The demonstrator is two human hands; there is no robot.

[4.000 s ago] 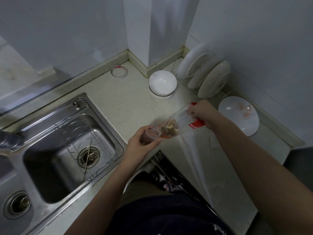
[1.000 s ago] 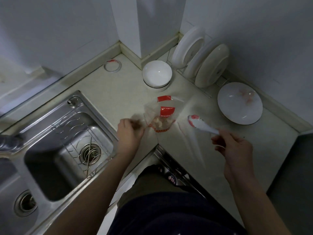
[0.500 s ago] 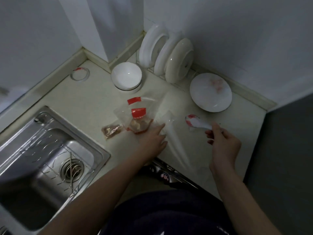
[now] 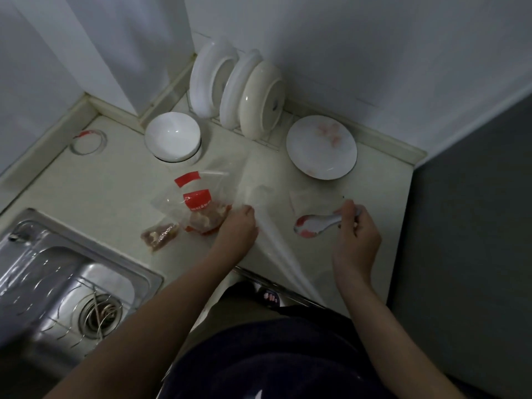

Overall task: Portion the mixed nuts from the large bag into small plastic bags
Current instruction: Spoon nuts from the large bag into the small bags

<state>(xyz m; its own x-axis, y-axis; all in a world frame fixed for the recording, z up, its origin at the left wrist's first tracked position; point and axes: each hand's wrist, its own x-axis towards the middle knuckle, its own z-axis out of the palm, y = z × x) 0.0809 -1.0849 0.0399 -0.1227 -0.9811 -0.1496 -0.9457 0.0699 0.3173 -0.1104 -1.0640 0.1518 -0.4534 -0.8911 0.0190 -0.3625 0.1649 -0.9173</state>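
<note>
A person's left hand (image 4: 237, 226) rests at the 4 o'clock edge of the large bag (image 4: 198, 205) of nuts, which lies on a kitchen counter (image 4: 115, 191). Its fingers are bent, but whether they pinch the plastic cannot be told. A filled small bag (image 4: 159, 234) lies at the large bag's 8 o'clock. Farther toward 3 o'clock, the right hand (image 4: 355, 234) pinches the handle of a white spoon (image 4: 313, 224).

Over the pale desk (image 4: 121, 194), the left hand (image 4: 237, 226) touches the large clear red-labelled bag of nuts (image 4: 198, 205). The right hand (image 4: 355, 234) pinches a white red-marked spoon (image 4: 316, 224). A small filled plastic bag (image 4: 159, 234) lies beside the steel sink (image 4: 57, 283).
</note>
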